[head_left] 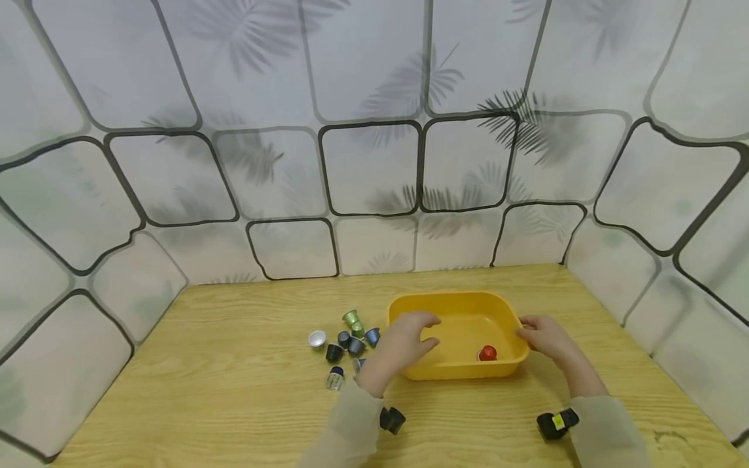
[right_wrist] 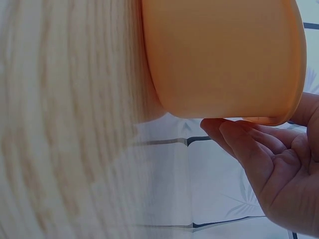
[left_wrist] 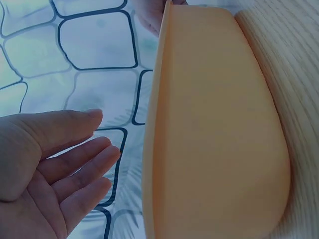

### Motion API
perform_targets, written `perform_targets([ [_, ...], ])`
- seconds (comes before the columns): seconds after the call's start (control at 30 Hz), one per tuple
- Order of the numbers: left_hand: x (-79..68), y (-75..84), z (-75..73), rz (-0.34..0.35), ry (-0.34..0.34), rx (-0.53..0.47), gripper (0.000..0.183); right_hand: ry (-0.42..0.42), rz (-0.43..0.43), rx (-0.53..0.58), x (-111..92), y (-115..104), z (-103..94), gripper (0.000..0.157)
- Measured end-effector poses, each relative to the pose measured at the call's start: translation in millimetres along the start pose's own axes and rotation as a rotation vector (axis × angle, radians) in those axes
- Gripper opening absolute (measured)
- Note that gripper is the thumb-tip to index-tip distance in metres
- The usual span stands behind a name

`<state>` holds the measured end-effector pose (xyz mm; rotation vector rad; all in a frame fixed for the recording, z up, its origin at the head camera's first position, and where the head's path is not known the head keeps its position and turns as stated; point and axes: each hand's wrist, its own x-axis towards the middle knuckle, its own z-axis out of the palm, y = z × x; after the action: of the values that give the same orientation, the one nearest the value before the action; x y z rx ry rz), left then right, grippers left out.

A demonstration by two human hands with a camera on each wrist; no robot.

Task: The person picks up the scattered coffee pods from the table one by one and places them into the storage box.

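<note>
A yellow plastic tray [head_left: 450, 372] stands on the table, with one red coffee capsule [head_left: 487, 353] inside near its front right corner. My right hand [head_left: 549, 338] grips the tray's right end; in the right wrist view the thumb goes over the rim and the fingertips [right_wrist: 229, 127] press the outer wall from below the lip. Over the tray's left side hovers my left hand [head_left: 404, 344], thumb and fingers spread apart around nothing. The left wrist view shows that palm [left_wrist: 40, 179] with no object in it, beside the tray wall [left_wrist: 219, 124].
Left of the tray lie several coffee capsules: green [head_left: 351, 317], blue [head_left: 372, 336], black [head_left: 334, 353], white [head_left: 317, 338] and a clear one with a dark blue end [head_left: 335, 378]. My left forearm partly covers the pile. A patterned curtain [head_left: 374, 169] encloses the wooden table [head_left: 234, 390].
</note>
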<state>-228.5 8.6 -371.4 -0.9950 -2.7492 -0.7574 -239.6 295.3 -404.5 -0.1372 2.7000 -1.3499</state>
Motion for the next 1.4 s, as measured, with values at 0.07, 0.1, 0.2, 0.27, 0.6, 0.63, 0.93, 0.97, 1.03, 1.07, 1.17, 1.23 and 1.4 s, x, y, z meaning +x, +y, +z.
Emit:
perform_targets([
  [0.07, -5.8, -1.7, -2.7, -0.015, 0.005, 0.031, 0.032, -0.004, -0.002, -0.001, -0.1, -0.2, 0.4, 0.042],
  [0.1, -8.6, -2.9, -3.9, -0.014, 0.01, 0.045, 0.032, -0.006, -0.003, -0.003, -0.2, -0.4, 0.5, 0.042],
  [0.2, -17.5, -6.4, -7.8, -0.015, 0.023, 0.071, 0.031, -0.005, -0.003, -0.001, -1.6, -0.9, 1.5, 0.041],
  [0.27, -23.5, -10.4, -10.6, -0.016, 0.032, 0.075, 0.03, -0.007, -0.007, -0.003, -2.1, -0.9, 1.3, 0.041],
  [0.6, -55.6, -39.0, -26.6, -0.042, 0.084, 0.029, 0.027, -0.004, 0.007, -0.012, -2.6, -0.8, 1.6, 0.041],
  [0.63, -58.6, -41.9, -28.1, -0.05, 0.083, 0.012, 0.027, -0.003, 0.008, -0.013, -2.8, -0.7, 1.7, 0.041],
  [0.93, -79.7, -64.6, -40.7, -0.063, 0.126, 0.026, 0.025, -0.01, 0.006, -0.008, -2.0, -1.4, 1.2, 0.041],
  [0.97, -81.1, -66.2, -41.6, -0.062, 0.135, 0.03, 0.025, -0.013, 0.003, -0.01, -1.6, -1.2, 1.0, 0.041],
  [1.03, -83.3, -69.4, -42.5, -0.059, 0.144, 0.033, 0.024, -0.014, 0.002, -0.008, -1.0, -0.8, 0.8, 0.041],
  [1.07, -83.9, -70.8, -42.8, -0.06, 0.147, 0.027, 0.023, -0.015, 0.002, -0.008, -0.7, -0.7, 0.5, 0.041],
  [1.17, -84.9, -73.2, -43.6, -0.06, 0.152, 0.039, 0.023, -0.019, -0.001, -0.009, 0.0, -0.6, -0.2, 0.041],
  [1.23, -85.2, -74.1, -43.9, -0.061, 0.15, 0.047, 0.024, -0.017, -0.001, -0.008, 0.2, -1.0, -0.3, 0.041],
  [1.4, -85.7, -76.2, -44.3, -0.064, 0.129, 0.04, 0.022, -0.016, -0.008, -0.015, 0.2, -2.4, -0.4, 0.04],
])
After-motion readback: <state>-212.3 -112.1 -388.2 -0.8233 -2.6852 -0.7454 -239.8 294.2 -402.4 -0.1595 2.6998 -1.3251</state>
